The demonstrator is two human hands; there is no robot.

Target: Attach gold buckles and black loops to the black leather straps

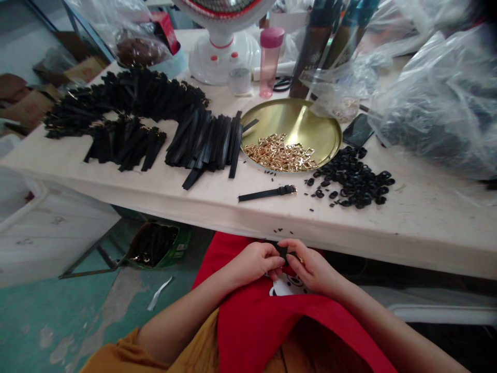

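My left hand (257, 262) and my right hand (310, 268) meet in my lap, below the table's front edge, over a red cloth (256, 321). Both pinch a small black strap piece (282, 251) between their fingertips. On the table just above lies one finished black strap with a gold buckle (267, 193). A round brass tray (306, 122) holds a heap of gold buckles (280, 153). To its right lies a pile of black loops (355, 178). Rows of black straps (209, 140) cover the table's left half.
A white fan base (221, 54), a pink bottle (270, 62) and a small jar (239, 80) stand at the back. Clear plastic bags (438, 98) fill the right side, with a phone (357, 130) beside them. Below the table sits a green box of straps (155, 244).
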